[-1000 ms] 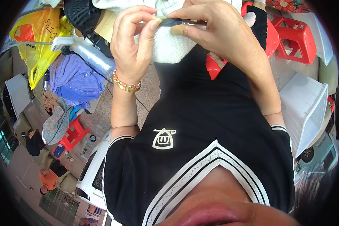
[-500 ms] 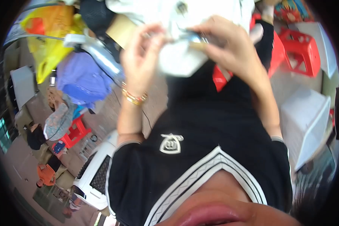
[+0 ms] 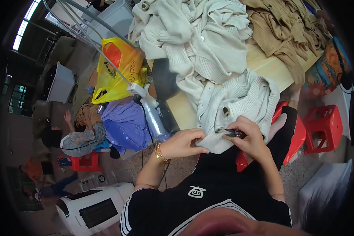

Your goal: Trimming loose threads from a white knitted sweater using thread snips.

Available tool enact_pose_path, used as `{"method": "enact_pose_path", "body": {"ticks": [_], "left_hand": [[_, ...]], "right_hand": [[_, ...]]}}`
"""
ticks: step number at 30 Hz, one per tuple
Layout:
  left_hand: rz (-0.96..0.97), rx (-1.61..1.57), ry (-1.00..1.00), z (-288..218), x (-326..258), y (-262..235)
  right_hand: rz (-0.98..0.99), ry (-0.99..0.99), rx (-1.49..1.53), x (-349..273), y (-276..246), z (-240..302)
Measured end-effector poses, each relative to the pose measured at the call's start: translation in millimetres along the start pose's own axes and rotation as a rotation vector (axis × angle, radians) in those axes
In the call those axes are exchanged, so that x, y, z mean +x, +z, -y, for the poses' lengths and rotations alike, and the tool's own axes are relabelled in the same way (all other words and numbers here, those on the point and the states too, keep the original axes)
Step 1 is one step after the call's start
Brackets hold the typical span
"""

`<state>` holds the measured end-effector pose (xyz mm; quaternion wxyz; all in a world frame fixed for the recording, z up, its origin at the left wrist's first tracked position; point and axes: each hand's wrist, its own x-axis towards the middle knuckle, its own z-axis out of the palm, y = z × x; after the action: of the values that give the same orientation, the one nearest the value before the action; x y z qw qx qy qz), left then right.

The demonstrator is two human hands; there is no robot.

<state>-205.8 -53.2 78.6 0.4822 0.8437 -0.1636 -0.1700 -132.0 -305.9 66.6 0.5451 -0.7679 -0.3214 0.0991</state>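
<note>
A cream knit cardigan (image 3: 244, 94) with a ribbed edge and buttons hangs over the near table edge toward my lap. My left hand (image 3: 183, 144) is closed, pinching the cardigan's lower edge between thumb and fingers. My right hand (image 3: 252, 137) grips a pair of small dark thread snips (image 3: 235, 133), their tips pointing left just above the cloth. A dark button or tag shows on the cardigan just beyond the snips. Whether the blades touch a thread is too small to tell.
More cream knitwear (image 3: 196, 31) and brown knitwear (image 3: 279, 31) lie heaped on the wooden table (image 3: 269, 66). At left are a yellow bag (image 3: 118, 78), a purple garment (image 3: 126, 122) and a white power strip (image 3: 137, 89). Red stools (image 3: 322, 129) stand at right; people sit or stand far left.
My view has tilted up, showing more of the table and clothes. The blur has gone. My left hand has come down onto the cardigan's edge; the snips stay in my right hand.
</note>
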Motion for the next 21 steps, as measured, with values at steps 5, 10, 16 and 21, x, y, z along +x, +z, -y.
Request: {"method": "enact_pose_path", "body": {"ticks": [5,10,16,21], "left_hand": [[-0.089,0.228,0.164,-28,13,-21],[-0.155,-0.052,-0.069,-23,32,-21],[-0.153,-0.524,0.119,-84,-13,-14],[-0.175,-0.453,-0.171,-50,5,6]], "right_hand": [[-0.224,-0.076,0.210,4,-34,18],[-0.393,-0.178,0.235,-4,-57,13],[-0.427,-0.229,0.478,-36,-87,-6],[-0.448,0.071,0.101,-15,-56,-11]]}}
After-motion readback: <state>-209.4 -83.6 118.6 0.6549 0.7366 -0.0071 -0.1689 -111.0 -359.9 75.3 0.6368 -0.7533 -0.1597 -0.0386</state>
